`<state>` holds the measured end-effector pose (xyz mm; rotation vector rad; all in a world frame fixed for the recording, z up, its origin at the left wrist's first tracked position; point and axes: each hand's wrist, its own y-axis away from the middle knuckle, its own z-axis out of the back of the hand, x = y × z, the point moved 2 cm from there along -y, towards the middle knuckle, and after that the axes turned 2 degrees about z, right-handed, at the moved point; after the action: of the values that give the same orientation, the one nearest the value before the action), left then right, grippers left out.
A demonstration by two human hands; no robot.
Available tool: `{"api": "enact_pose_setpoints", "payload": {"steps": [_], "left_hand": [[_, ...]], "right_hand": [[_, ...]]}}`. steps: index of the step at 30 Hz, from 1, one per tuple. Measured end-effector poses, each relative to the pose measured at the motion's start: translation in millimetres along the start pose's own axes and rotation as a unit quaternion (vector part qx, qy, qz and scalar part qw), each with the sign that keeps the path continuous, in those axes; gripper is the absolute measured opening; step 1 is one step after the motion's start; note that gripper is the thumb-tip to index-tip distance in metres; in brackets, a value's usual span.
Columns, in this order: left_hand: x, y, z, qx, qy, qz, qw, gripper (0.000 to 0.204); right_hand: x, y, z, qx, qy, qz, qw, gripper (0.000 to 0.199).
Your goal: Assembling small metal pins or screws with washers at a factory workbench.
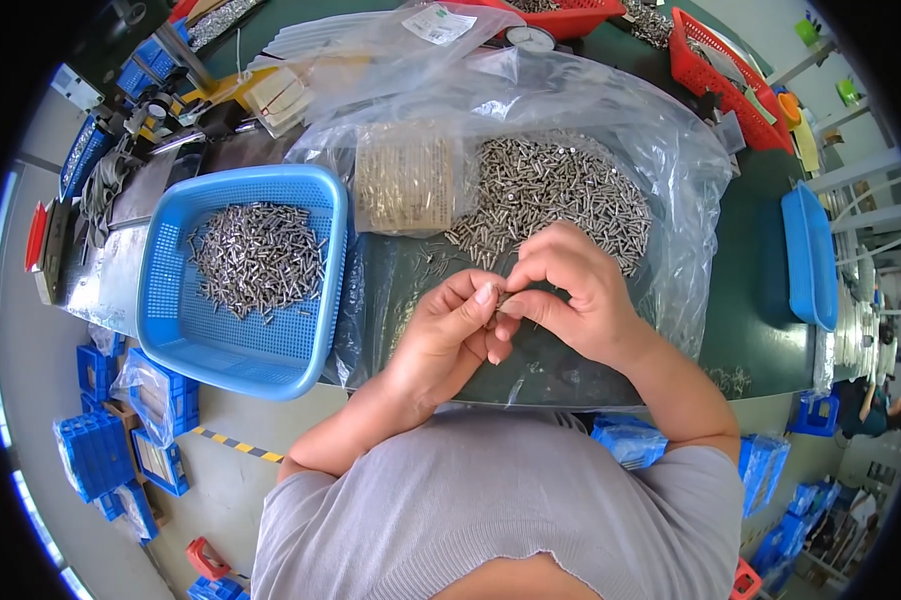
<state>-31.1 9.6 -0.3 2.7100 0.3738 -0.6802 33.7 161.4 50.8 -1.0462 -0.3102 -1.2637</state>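
Note:
My left hand [459,325] and my right hand [569,290] meet above the near part of the bench, fingertips pinched together. Between them is something small, mostly covered by the fingers, so its kind cannot be made out. Just beyond my hands a wide heap of small metal pins [561,195] lies on a clear plastic sheet [671,150]. Left of the heap is a flat bag of thin, pale gold-coloured pieces [405,180]. Further left, a blue perforated basket [321,330] holds a pile of similar short metal pins [261,260].
Red baskets [731,85] stand along the far right of the green bench [761,345]. A round dial gauge [531,38] sits at the back. A blue tray [809,255] is at the right edge. Blue crates [96,455] stand on the floor to the left.

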Motion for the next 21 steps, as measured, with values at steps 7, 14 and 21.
{"api": "enact_pose_setpoints", "payload": {"steps": [7,14,21], "left_hand": [[-1,-1,0,-0.008,0.012,-0.044,0.999,0.021],[-2,0,-1,0.003,0.02,-0.03,0.999,0.02],[-2,0,-1,-0.001,0.012,-0.027,1.0,0.019]], "right_hand": [[-21,-2,12,-0.032,0.082,-0.069,0.994,0.009],[-27,-2,3,0.068,0.245,-0.009,0.967,0.013],[-25,2,7,0.087,0.241,-0.049,0.965,0.015]]}}
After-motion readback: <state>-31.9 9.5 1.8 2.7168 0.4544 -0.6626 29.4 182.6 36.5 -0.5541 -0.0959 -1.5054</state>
